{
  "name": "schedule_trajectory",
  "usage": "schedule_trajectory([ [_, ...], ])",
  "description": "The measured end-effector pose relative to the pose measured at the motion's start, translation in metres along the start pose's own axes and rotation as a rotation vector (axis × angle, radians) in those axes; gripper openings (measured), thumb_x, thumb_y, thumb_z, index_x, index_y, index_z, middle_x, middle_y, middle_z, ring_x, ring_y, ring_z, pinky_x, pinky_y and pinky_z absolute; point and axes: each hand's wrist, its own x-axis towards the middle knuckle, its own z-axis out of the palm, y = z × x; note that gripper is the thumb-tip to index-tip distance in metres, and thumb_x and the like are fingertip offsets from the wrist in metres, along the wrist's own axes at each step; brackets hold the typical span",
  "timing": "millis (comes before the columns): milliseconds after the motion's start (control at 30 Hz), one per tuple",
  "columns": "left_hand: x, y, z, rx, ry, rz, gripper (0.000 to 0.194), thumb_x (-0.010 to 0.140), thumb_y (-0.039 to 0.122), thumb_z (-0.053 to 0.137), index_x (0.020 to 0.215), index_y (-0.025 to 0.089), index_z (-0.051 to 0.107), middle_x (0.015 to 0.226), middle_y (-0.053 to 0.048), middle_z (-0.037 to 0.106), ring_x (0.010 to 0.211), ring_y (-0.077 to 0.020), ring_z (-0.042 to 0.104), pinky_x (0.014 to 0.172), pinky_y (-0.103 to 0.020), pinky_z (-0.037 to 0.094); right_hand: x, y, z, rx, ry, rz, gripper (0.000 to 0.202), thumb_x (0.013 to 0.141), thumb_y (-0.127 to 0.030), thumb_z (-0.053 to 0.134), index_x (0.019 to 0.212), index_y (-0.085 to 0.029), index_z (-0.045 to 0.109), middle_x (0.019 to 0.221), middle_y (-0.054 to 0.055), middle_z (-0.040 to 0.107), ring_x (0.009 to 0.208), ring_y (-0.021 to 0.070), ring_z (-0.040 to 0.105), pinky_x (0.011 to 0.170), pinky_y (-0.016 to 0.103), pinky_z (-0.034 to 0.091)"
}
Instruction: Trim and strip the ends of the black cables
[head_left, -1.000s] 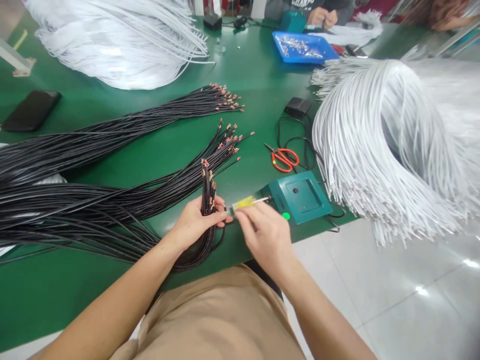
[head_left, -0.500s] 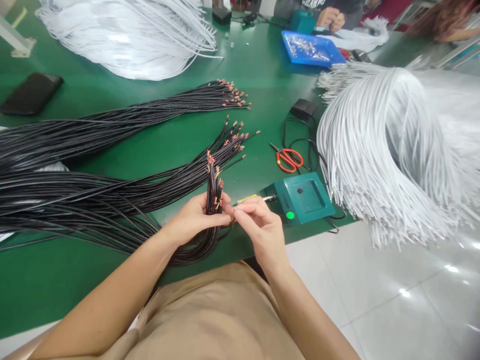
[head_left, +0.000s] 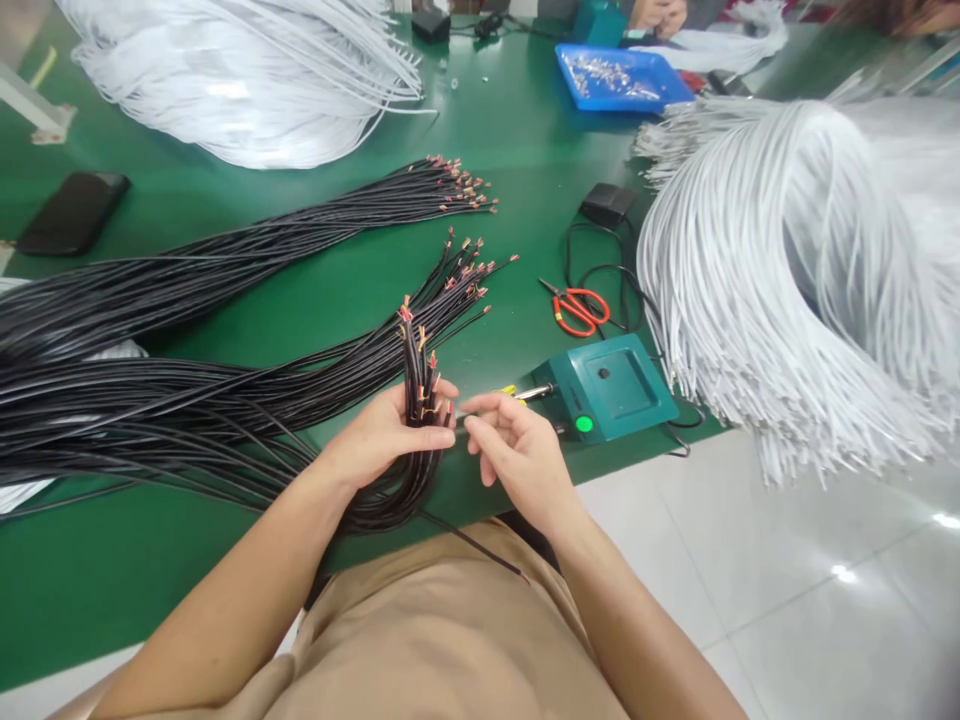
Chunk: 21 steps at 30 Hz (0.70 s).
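My left hand [head_left: 382, 430] is closed around a bent bundle of black cables [head_left: 417, 375], thumb across the front. Their stripped ends, with red and yellow wires, point upward. My right hand [head_left: 517, 445] is just to the right, thumb and index finger pinched on what looks like a black cable end between the two hands; its tip is mostly hidden. One loose black cable [head_left: 480, 545] sticks out from below the bundle over my lap. Beyond my right fingers is a green box-shaped machine [head_left: 611, 390] with a metal shaft and a yellow-handled tool beside it.
More black cables [head_left: 247, 245] lie across the green table [head_left: 300, 310]. Red-handled snips [head_left: 581, 310] and a black adapter [head_left: 606, 203] lie behind the machine. White cables [head_left: 720, 260] hang over the right edge. A blue tray [head_left: 622, 80], a phone [head_left: 73, 212] and another person's hands [head_left: 658, 15] are farther off.
A loose cable now sticks out below the bundle over my lap. My right fingers have spread slightly, and the bundle has shifted a little to the left. The view has shifted slightly.
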Motion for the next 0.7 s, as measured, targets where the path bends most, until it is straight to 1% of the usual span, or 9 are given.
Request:
schedule_trajectory([
  [67,0.0002,-0.0005,0.0022,0.002,0.030,0.024,0.040,0.058,0.017,0.084,0.092,0.018,0.062,0.077,0.003,0.062,0.073,-0.0106,0.060,0.071,-0.023,0.046,0.0008,-0.0006,0.0032,-0.013,0.007,-0.030,0.021,0.087,-0.032,0.054,0.102,-0.020,0.063,0.066,-0.006,0.057,0.038,0.0041,0.048,0.043,0.019,0.037],
  [100,0.0003,-0.0009,0.0030,0.010,0.042,0.037,0.038,0.059,0.017,0.084,0.088,0.018,0.061,0.077,0.003,0.062,0.074,-0.0111,0.060,0.072,-0.024,0.046,0.0010,-0.0013,0.0040,-0.018,0.011,-0.036,0.022,0.087,-0.031,0.053,0.103,-0.020,0.063,0.067,-0.006,0.058,0.038,0.0043,0.048,0.043,0.019,0.038],
  [167,0.0004,-0.0016,0.0038,0.031,0.053,0.045,0.035,0.060,0.018,0.083,0.087,0.018,0.060,0.078,0.003,0.063,0.076,-0.0119,0.062,0.073,-0.025,0.047,0.0014,-0.0023,0.0048,-0.030,0.043,-0.039,0.019,0.086,-0.031,0.055,0.097,-0.019,0.065,0.065,-0.006,0.058,0.038,0.0048,0.049,0.043,0.019,0.038],
  [300,0.0000,-0.0021,0.0042,0.056,0.053,0.017,0.044,0.064,0.021,0.082,0.103,0.020,0.062,0.081,0.001,0.067,0.076,-0.0131,0.065,0.075,-0.026,0.050,0.0029,-0.0013,0.0056,-0.036,0.120,-0.045,0.014,0.082,-0.031,0.061,0.081,-0.017,0.064,0.061,-0.005,0.061,0.040,0.0053,0.050,0.042,0.018,0.038],
  [400,-0.0003,-0.0023,0.0045,0.055,0.048,0.028,0.044,0.066,0.022,0.081,0.106,0.021,0.063,0.080,0.002,0.067,0.075,-0.0133,0.066,0.075,-0.026,0.051,0.0035,-0.0001,0.0057,0.012,0.087,-0.049,0.015,0.081,-0.032,0.063,0.085,-0.017,0.065,0.064,-0.003,0.064,0.040,0.0052,0.049,0.041,0.018,0.038],
  [467,-0.0003,-0.0030,0.0049,0.055,0.048,0.041,0.044,0.067,0.022,0.081,0.107,0.021,0.063,0.080,0.002,0.068,0.074,-0.0129,0.066,0.075,-0.026,0.051,0.0042,-0.0002,0.0057,0.037,0.079,-0.042,0.019,0.079,-0.034,0.066,0.087,-0.017,0.065,0.062,-0.003,0.063,0.040,0.0055,0.049,0.041,0.018,0.037],
  [567,-0.0002,-0.0044,0.0054,0.053,0.023,0.034,0.048,0.067,0.020,0.081,0.110,0.020,0.061,0.081,0.002,0.069,0.074,-0.0135,0.067,0.075,-0.027,0.052,0.0060,-0.0014,0.0062,0.050,0.087,-0.026,0.019,0.079,-0.034,0.067,0.084,-0.016,0.067,0.059,-0.003,0.062,0.038,0.0054,0.047,0.041,0.019,0.037],
  [633,-0.0004,-0.0050,0.0050,0.044,0.004,0.012,0.051,0.066,0.019,0.081,0.112,0.020,0.059,0.082,0.001,0.070,0.075,-0.0146,0.068,0.076,-0.028,0.052,0.0073,-0.0018,0.0063,0.082,0.064,-0.016,0.017,0.079,-0.033,0.066,0.082,-0.016,0.067,0.058,-0.003,0.062,0.039,0.0054,0.045,0.040,0.019,0.035],
  [700,-0.0006,-0.0047,0.0030,0.036,-0.017,-0.010,0.050,0.066,0.019,0.081,0.111,0.019,0.059,0.082,0.000,0.071,0.075,-0.0155,0.068,0.076,-0.029,0.051,0.0077,-0.0016,0.0051,0.130,0.041,-0.030,0.015,0.079,-0.032,0.067,0.077,-0.017,0.067,0.060,-0.002,0.062,0.043,0.0064,0.047,0.042,0.020,0.036],
])
